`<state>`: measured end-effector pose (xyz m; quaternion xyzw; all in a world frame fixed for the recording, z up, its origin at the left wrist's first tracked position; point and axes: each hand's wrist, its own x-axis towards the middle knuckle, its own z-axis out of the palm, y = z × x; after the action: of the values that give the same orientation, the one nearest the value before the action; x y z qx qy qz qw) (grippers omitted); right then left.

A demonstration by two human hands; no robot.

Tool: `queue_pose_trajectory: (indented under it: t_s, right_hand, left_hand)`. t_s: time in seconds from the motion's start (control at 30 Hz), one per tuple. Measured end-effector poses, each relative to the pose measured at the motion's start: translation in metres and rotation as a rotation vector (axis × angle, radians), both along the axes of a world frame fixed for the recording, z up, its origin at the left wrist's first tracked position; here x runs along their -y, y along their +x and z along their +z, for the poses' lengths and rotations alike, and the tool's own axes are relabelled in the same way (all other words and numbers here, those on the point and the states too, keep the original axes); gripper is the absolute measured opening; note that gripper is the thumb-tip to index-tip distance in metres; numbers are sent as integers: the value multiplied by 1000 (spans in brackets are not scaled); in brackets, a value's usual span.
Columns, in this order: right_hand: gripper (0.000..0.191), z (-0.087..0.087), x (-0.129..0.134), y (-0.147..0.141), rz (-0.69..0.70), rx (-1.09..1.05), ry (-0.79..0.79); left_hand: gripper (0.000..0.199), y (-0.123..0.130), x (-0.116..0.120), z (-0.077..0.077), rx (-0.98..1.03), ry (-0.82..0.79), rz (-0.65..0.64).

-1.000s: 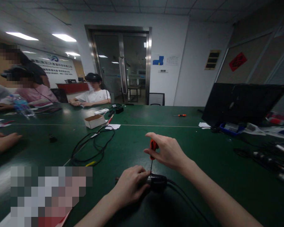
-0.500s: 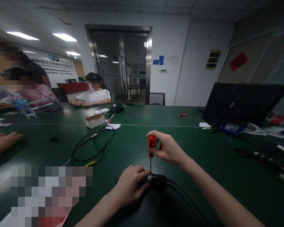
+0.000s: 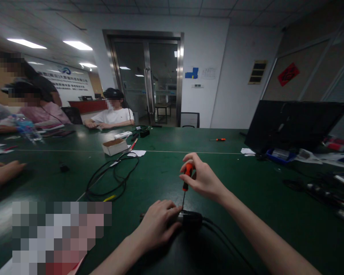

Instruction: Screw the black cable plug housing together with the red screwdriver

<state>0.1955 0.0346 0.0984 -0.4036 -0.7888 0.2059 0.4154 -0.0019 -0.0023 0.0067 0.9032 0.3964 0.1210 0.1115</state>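
My right hand [image 3: 199, 173] grips an orange-and-black screwdriver [image 3: 189, 170] by its handle. The screwdriver leans slightly, its top toward the right, and its thin shaft runs down to a black-and-silver corded device [image 3: 192, 218]. The tip meets the device near its silver band, though the exact contact is too small to make out. Wrapped over the left part of the device, my left hand [image 3: 160, 219] presses it to the green table [image 3: 160, 175]. A black cord [image 3: 218, 229] leaves the device's right end. My palm hides much of the device's left part.
Looped black cable [image 3: 123, 179] lies left of my hands, near a small open box [image 3: 114, 147]. A second screwdriver [image 3: 220, 139] rests farther back. On the right stand a monitor [image 3: 292, 126] and a blue tray [image 3: 279, 156]. Other people sit along the left side.
The screwdriver's handle has tilted from nearly upright toward the right, and my right fingers have shifted around it. My left hand and the device have stayed in place.
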Motion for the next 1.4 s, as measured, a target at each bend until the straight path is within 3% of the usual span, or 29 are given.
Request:
queue_pose_trajectory:
  t_s: [0.13,0.37,0.57,1.03,1.17,1.4]
  right_hand:
    - [45,0,-1,1,-15,-44,-22]
    - [31,-2,-4,3,25,-71,-58]
    - [32,1,-4,3,78,-66,-52]
    - [30,0,-2,1,62,-194,-134]
    - [21,2,-3,2,62,-146,-110]
    - [26,4,-2,2,77,-97,-84]
  left_hand:
    - [34,0,-1,-3,5,0,-2]
    - [34,0,0,0,4,-3,3]
    - [34,-1,-1,-3,6,3,3]
    - [32,1,0,3,-15,-9,7]
    - [33,1,-2,-1,-5,4,6]
    - [34,-1,0,-1,5,-7,3]
